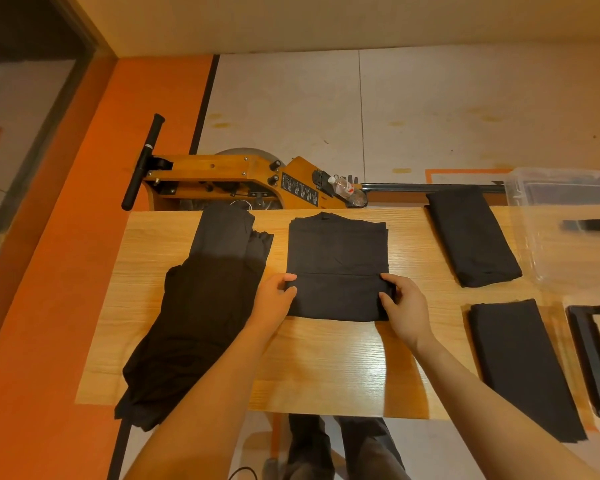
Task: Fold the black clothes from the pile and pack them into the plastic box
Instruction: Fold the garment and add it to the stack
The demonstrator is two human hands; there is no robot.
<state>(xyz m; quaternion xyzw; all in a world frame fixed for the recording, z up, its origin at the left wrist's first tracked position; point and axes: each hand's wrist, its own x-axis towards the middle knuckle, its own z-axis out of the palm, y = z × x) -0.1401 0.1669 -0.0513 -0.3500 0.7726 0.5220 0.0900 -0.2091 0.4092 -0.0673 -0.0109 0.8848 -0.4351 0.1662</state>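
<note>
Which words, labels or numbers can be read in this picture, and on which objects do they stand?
No text can be read.
Black panel on the wooden machine: rows of white print, too small to read.
Bottle label, red and white: blurred.
Black bar: a white band only, no legible letters.

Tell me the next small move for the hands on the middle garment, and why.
Probably fold the near flap up and away. The left hand and right hand each pinch a side of the half-folded garment, which is longer than the folded bundle beside the plastic box.
</note>
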